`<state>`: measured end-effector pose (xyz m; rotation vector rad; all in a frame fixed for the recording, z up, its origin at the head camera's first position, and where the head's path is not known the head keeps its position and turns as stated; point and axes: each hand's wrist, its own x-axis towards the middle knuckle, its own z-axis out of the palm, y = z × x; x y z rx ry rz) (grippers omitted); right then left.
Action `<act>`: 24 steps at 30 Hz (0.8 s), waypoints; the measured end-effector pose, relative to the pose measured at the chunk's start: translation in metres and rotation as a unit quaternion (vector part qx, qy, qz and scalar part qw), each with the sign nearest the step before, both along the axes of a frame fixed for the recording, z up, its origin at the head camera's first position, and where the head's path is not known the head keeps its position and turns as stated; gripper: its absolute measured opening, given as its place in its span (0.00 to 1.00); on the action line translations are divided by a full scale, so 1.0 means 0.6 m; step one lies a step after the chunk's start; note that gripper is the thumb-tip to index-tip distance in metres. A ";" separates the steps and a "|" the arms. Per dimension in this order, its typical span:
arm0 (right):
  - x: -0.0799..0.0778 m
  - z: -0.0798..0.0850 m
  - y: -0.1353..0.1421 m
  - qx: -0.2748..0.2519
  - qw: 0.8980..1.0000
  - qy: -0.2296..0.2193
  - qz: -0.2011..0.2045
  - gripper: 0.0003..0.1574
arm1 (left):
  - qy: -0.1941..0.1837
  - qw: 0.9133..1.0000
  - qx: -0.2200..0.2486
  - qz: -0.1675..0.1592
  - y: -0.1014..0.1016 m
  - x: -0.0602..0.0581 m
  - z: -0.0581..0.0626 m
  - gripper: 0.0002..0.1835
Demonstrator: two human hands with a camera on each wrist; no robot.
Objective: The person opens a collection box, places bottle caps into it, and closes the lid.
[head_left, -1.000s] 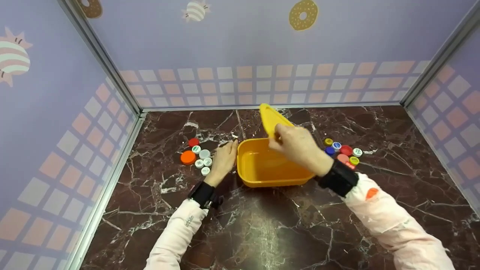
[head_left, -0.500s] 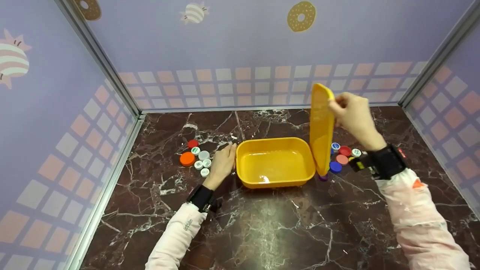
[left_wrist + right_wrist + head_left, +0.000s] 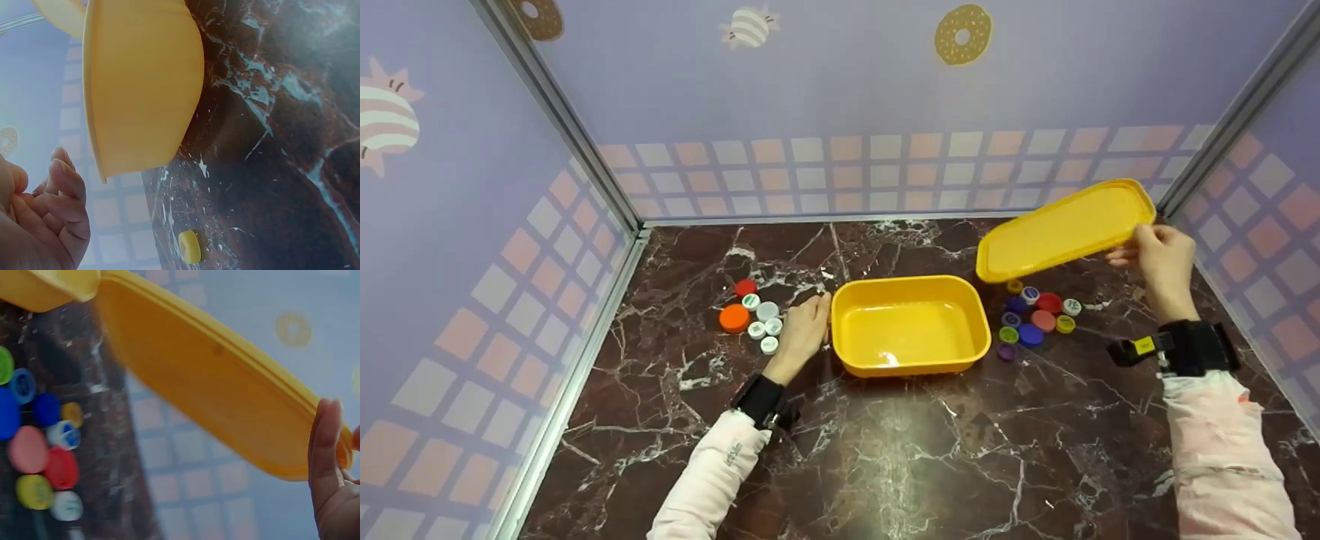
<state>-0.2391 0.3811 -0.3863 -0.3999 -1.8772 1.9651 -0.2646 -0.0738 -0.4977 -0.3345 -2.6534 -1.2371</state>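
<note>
A yellow rectangular box [image 3: 911,330] without its cover sits on the dark marbled tabletop, and nothing lies inside it. My left hand [image 3: 802,330] is at the box's left side. In the left wrist view its fingers [image 3: 70,197] are loosely bent and hold nothing, beside the box wall [image 3: 140,90]. My right hand [image 3: 1166,262] pinches the right end of the yellow lid [image 3: 1061,229], which is raised and tilted behind the right group of bottle caps. In the right wrist view the fingers [image 3: 326,444] lie against the lid [image 3: 219,382] at its end.
Several bottle caps, including an orange cap [image 3: 734,318], lie left of the left hand. More coloured caps, among them a red cap [image 3: 1049,302] and a blue cap [image 3: 1030,334], lie right of the box. Patterned panels [image 3: 840,82] enclose the back and both sides.
My right hand has lifted the lid off the box and carried it to the right, turning it from steep to flatter. The left hand and the box have hardly moved.
</note>
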 end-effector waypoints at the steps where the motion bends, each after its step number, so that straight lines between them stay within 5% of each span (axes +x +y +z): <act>1: 0.003 -0.009 0.008 -0.041 0.999 0.006 0.001 0.10 | -0.002 1.000 0.003 0.000 0.000 0.000 0.000 0.21; 5: 0.003 -0.058 0.046 -0.189 0.982 0.013 0.005 0.08 | -0.007 1.000 0.014 -0.001 -0.005 0.001 -0.003 0.22; 9: -0.043 -0.180 0.139 -0.302 0.953 0.015 -0.010 0.12 | -0.015 1.000 0.018 0.001 -0.012 0.005 -0.009 0.23; 10: -0.039 -0.188 0.144 -0.332 0.943 0.013 -0.009 0.13 | -0.018 1.000 0.016 0.004 -0.012 0.007 -0.010 0.23; 13: -0.014 -0.189 0.142 -0.397 0.918 0.004 -0.007 0.18 | -0.019 1.000 0.006 0.011 -0.014 0.009 -0.015 0.24; 16: 0.035 -0.145 0.103 -0.454 0.891 -0.005 -0.009 0.26 | -0.022 1.000 0.003 0.012 -0.014 0.010 -0.019 0.24; 18: 0.040 -0.157 0.109 -0.476 0.879 -0.007 -0.017 0.32 | -0.021 1.000 0.005 0.008 -0.014 0.010 -0.020 0.25; 24: 0.048 -0.181 0.121 -0.502 0.864 -0.010 -0.029 0.35 | -0.016 1.000 0.016 -0.003 -0.011 0.007 -0.018 0.23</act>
